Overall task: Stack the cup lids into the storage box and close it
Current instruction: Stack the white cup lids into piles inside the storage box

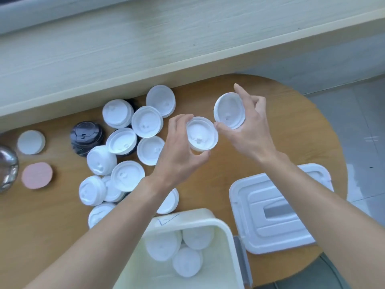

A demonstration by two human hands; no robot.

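Observation:
My left hand (179, 151) grips a small stack of white cup lids (201, 134) above the middle of the wooden table. My right hand (250, 126) holds another white lid stack (229, 110) tilted on edge, just right of the first. The two stacks nearly touch. Several loose white lids (146, 121) lie scattered on the table to the left. The cream storage box (226, 228) stands open at the near edge with three lid stacks (162, 246) inside. Its white box lid (270, 213) lies flat to the right.
Black lids (86, 135) sit among the white ones. A white round disc (31, 142), a pink disc (37, 175) and a shiny metal object (6, 170) lie at the far left. A pale wooden ledge (145, 49) borders the table's far side. Tiled floor shows at right.

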